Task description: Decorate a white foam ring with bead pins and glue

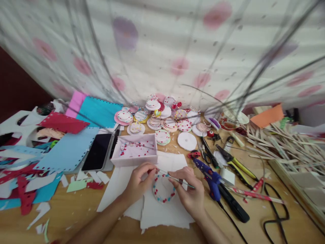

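Here we are at the lilac-white rectangular open box point(135, 161), our landmark, with small red and blue beads point(134, 149) scattered inside it! Just in front and to the right of the box lies the flat white round disc point(164, 195), ringed with red and turquoise dots, resting on torn white paper sheets point(165, 218). Our left hand point(141, 179) is right by the box's near corner, thumb and fingertips pinched together over the disc's far edge; we can't tell what, if anything, sits between them. Our right hand point(189, 193), farther right of the box, has its fingers closed round a slender dark stick-like tool point(189, 185), its thin pale tip pointing towards the left fingertips. And what a crowd behind the box: a cluster of round, layered, bead-dotted paper pieces point(169, 123)! Left of the box we spot a black-screened smartphone point(96, 152) and a light-blue paper sheet with a dotted edge point(68, 150). Well right of the box, the blue plastic glue gun point(213, 181) lies beside yellow-and-black handled pliers point(238, 167).
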{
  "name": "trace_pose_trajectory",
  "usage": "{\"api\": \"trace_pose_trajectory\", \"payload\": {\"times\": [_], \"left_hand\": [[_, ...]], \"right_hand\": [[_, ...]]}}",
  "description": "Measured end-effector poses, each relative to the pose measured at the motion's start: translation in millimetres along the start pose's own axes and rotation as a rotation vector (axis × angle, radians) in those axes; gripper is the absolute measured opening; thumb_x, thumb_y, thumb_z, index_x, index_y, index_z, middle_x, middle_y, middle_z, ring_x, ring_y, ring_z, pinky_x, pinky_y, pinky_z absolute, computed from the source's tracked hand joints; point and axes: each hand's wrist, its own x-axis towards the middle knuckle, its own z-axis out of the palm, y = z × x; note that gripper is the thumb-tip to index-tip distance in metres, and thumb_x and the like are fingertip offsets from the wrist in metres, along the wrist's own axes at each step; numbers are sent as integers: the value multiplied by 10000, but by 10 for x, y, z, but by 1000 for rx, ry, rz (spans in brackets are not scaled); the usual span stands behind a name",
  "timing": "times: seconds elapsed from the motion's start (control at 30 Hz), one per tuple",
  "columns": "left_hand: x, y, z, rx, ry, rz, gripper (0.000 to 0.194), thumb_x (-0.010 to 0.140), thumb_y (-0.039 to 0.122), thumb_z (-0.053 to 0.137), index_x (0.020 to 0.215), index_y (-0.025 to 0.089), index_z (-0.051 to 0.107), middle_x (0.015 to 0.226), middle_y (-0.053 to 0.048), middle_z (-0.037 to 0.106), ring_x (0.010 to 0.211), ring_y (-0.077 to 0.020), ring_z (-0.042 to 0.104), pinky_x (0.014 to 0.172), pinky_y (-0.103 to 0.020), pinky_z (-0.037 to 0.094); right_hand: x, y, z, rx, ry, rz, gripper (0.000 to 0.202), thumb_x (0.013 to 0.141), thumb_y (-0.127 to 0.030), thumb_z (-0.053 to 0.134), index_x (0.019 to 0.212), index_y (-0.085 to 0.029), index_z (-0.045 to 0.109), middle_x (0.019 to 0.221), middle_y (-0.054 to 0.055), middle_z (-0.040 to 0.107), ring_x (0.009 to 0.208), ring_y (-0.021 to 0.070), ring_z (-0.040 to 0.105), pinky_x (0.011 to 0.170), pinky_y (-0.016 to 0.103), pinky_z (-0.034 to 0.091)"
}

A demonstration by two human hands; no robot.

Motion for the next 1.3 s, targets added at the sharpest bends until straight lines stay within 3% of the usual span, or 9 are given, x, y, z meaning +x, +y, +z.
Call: {"api": "trace_pose_trajectory", "payload": {"times": [0.27, 0.67, 0.77, 0.8, 0.87, 0.93, 1.03, 1.13, 1.3], "left_hand": [[-14, 29, -10, -36, -64, -2, 185, 934, 247, 483, 885, 170, 644, 864, -58, 635, 825, -163, 614, 757, -266, 498], [-9, 78, -20, -16, -64, 16, 204, 940, 249, 469, 856, 172, 638, 841, -51, 632, 817, -164, 607, 761, -270, 480], [-14, 74, -57, -6, -138, 37, 201, 916, 317, 511, 1011, 185, 630, 985, -83, 636, 934, -198, 603, 840, -312, 484], [-15, 76, -70, 18, -193, 57, 305, 870, 372, 580, 1115, 191, 596, 1090, -104, 617, 1024, -229, 581, 898, -347, 472], [-13, 85, -91, 99, -326, 103, 709, 699, 487, 739, 1292, 199, 479, 1282, -143, 530, 1182, -306, 494, 1008, -431, 407], [-5, 98, -102, 192, -450, 133, 957, 555, 532, 817, 1353, 196, 409, 1340, -160, 489, 1232, -351, 445, 1060, -482, 343], [14, 114, -119, 268, -528, 130, 880, 605, 477, 804, 1342, 196, 412, 1309, -147, 524, 1216, -340, 463, 1062, -480, 340], [30, 114, -169, 271, -520, 81, 783, 701, 374, 756, 1371, 222, 381, 1365, -127, 488, 1255, -311, 443, 1059, -442, 358], [48, 111, -258, 192, -461, 36, 899, 664, 388, 791, 1420, 237, 329, 1434, -127, 419, 1280, -306, 430, 1069, -419, 355]], "right_hand": [[2, 28, -24, 118, 35, 160, 48, 768, -219, 709, 804, -238, 733, 738, 47, 722, 694, 220, 638, 668, 362, 491], [2, 31, -56, 174, 31, 194, 38, 761, -212, 718, 778, -242, 734, 712, 36, 711, 678, 206, 613, 667, 350, 473], [-8, 55, -80, 209, 88, 232, 43, 762, -206, 718, 784, -240, 732, 742, 40, 714, 715, 205, 621, 685, 345, 483], [-11, 63, -89, 218, 113, 237, 46, 761, -204, 719, 785, -242, 731, 753, 39, 716, 730, 204, 625, 696, 344, 487], [-12, 77, -106, 232, 152, 231, 59, 759, -195, 721, 788, -246, 729, 773, 35, 721, 760, 202, 633, 715, 340, 493], [-7, 83, -121, 238, 162, 212, 76, 760, -182, 719, 794, -249, 727, 782, 28, 725, 775, 198, 638, 719, 334, 497], [4, 74, -133, 227, 157, 167, 102, 765, -157, 711, 805, -250, 723, 784, 19, 728, 766, 187, 636, 710, 323, 496], [7, 53, -134, 190, 158, 108, 131, 769, -134, 702, 817, -255, 716, 779, 7, 728, 746, 181, 628, 699, 323, 487], [-13, 40, -126, 95, 131, -33, 188, 786, -83, 669, 875, -247, 694, 807, 9, 726, 735, 189, 638, 707, 362, 458]]}}
